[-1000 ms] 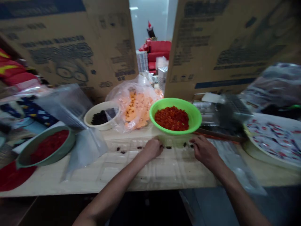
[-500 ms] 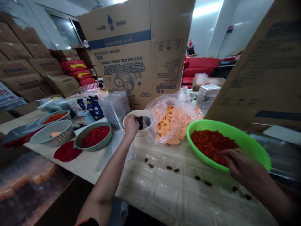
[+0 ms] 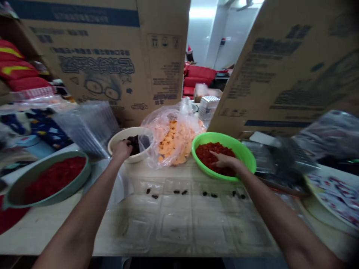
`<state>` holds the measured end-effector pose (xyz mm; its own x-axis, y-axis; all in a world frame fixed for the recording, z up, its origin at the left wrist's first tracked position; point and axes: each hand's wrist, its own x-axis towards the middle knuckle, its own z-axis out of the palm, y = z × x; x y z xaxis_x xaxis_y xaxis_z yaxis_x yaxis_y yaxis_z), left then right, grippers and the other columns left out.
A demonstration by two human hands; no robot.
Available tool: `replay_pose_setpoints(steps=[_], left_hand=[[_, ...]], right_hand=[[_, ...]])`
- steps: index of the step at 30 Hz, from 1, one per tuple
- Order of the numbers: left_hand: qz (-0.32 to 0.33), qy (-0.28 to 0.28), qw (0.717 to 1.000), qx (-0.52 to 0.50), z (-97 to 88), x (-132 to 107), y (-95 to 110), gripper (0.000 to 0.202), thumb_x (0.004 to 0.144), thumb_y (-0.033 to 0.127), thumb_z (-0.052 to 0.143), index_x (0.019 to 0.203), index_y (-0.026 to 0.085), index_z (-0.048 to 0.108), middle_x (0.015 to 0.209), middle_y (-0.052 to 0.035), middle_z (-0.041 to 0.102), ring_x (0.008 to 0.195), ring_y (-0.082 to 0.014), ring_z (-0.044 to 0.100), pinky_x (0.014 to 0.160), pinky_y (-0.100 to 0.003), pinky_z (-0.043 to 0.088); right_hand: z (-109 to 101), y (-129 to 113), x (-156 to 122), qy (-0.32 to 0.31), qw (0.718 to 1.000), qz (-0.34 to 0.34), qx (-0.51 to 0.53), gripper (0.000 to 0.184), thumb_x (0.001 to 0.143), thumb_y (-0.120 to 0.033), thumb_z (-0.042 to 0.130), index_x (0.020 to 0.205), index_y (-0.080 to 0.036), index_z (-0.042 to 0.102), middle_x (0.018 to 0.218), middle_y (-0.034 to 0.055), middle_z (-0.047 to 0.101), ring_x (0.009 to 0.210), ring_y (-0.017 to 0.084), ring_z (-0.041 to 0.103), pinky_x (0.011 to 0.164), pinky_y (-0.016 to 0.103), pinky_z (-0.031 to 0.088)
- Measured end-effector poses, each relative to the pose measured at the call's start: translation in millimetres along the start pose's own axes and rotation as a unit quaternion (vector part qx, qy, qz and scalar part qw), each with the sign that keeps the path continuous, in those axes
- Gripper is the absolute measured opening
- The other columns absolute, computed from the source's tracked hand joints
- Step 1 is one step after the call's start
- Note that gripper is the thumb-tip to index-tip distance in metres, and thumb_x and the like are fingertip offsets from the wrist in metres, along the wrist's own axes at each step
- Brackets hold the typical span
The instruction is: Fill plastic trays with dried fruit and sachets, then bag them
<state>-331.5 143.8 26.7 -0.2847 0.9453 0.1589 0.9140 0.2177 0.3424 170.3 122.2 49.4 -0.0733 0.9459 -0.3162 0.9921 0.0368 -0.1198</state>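
Note:
My left hand (image 3: 122,150) reaches into a cream bowl (image 3: 113,139), its fingers curled and closed at dark brown dried fruit pieces (image 3: 135,145). My right hand (image 3: 224,160) lies over orange-red diced pieces (image 3: 206,151) in a bright green basin (image 3: 248,154). Its index finger is stretched out, apart from the others, and I see nothing in that hand. In front of me sit clear plastic trays (image 3: 175,226) with lidded-looking compartments. Along their far compartments lie small dark pieces (image 3: 176,192), in pairs.
Between the bowls stands a clear bag (image 3: 179,140) of orange pieces. To the left are a grey-green bowl (image 3: 86,168) of red pieces and stacked clear containers (image 3: 95,116). Tall cardboard boxes (image 3: 112,48) rise behind. A tub (image 3: 319,207) of small wrapped packets stands at the right.
My view has swung to the right and the trays show more fully. My left hand stays at the cream bowl. My right hand reaches further over the green basin, its fingers more stretched.

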Motion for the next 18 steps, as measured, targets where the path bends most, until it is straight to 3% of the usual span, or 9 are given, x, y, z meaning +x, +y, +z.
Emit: replay_pose_setpoints(steps=[3, 5, 8, 10, 12, 15, 18], left_hand=[[0.021, 0.118, 0.99, -0.08, 1.2, -12.6, -3.1, 0.036, 0.08, 0.022, 0.049, 0.106, 0.014, 0.072, 0.109, -0.0144, 0.069, 0.1, -0.0287, 0.065, 0.094, -0.042, 0.051], [0.06, 0.184, 0.969, -0.156, -1.6, -35.6, 2.4, 0.032, 0.081, 0.022, 0.049, 0.102, 0.015, 0.072, 0.102, -0.0105, 0.068, 0.093, -0.0237, 0.065, 0.09, -0.037, 0.053], [0.102, 0.212, 0.945, -0.229, -9.0, -87.3, 20.3, 0.029, 0.087, 0.023, 0.047, 0.101, 0.017, 0.071, 0.1, -0.007, 0.067, 0.087, -0.0185, 0.064, 0.073, -0.028, 0.053], [0.112, 0.193, 0.946, -0.233, -14.6, -124.7, 30.6, 0.028, 0.089, 0.021, 0.045, 0.099, 0.018, 0.071, 0.103, -0.006, 0.067, 0.088, -0.0171, 0.064, 0.069, -0.025, 0.051], [0.114, 0.151, 0.96, -0.208, -19.4, -159.5, 32.0, 0.028, 0.09, 0.018, 0.044, 0.1, 0.019, 0.07, 0.103, -0.0052, 0.068, 0.087, -0.0161, 0.064, 0.073, -0.025, 0.051], [0.146, 0.047, 0.977, -0.145, -21.9, -202.0, 15.5, 0.03, 0.088, 0.011, 0.045, 0.103, 0.02, 0.07, 0.1, -0.0049, 0.07, 0.087, -0.0173, 0.065, 0.083, -0.03, 0.052], [0.212, -0.053, 0.972, -0.086, -16.5, -225.9, -5.3, 0.04, 0.081, 0.002, 0.046, 0.108, 0.02, 0.07, 0.108, -0.0072, 0.071, 0.104, -0.0216, 0.064, 0.093, -0.036, 0.049]], right_hand=[[-0.4, -12.9, 11.9, -0.032, 0.999, 0.001, 0.012, 0.082, 0.079, -0.03, 0.069, 0.154, -0.015, 0.039, 0.145, 0.0183, 0.055, 0.126, 0.031, 0.058, 0.105, 0.035, 0.045], [-0.8, -20.0, 17.4, -0.033, 0.999, 0.003, 0.015, 0.085, 0.081, -0.036, 0.069, 0.156, -0.014, 0.033, 0.153, 0.0211, 0.044, 0.133, 0.034, 0.051, 0.108, 0.037, 0.042], [1.9, -33.7, 24.8, -0.02, 1.0, 0.008, 0.02, 0.092, 0.083, -0.043, 0.067, 0.159, -0.018, 0.022, 0.158, 0.0246, 0.032, 0.133, 0.038, 0.05, 0.105, 0.043, 0.043], [6.8, -43.6, 29.4, -0.011, 1.0, 0.007, 0.021, 0.09, 0.081, -0.043, 0.069, 0.157, -0.021, 0.026, 0.155, 0.0257, 0.033, 0.125, 0.039, 0.055, 0.098, 0.043, 0.047], [11.6, -50.4, 32.0, 0.007, 1.0, -0.007, 0.017, 0.083, 0.077, -0.037, 0.072, 0.149, -0.015, 0.038, 0.142, 0.0276, 0.047, 0.11, 0.035, 0.062, 0.087, 0.038, 0.048], [12.8, -49.7, 31.7, 0.04, 0.998, -0.035, 0.021, 0.054, 0.079, -0.027, 0.067, 0.126, -0.002, 0.057, 0.112, 0.0265, 0.066, 0.089, 0.023, 0.063, 0.073, 0.029, 0.041], [10.2, -41.2, 30.7, 0.058, 0.996, -0.043, 0.046, 0.032, 0.082, -0.022, 0.059, 0.097, 0.004, 0.066, 0.09, 0.0249, 0.069, 0.074, 0.016, 0.059, 0.065, 0.03, 0.033]])
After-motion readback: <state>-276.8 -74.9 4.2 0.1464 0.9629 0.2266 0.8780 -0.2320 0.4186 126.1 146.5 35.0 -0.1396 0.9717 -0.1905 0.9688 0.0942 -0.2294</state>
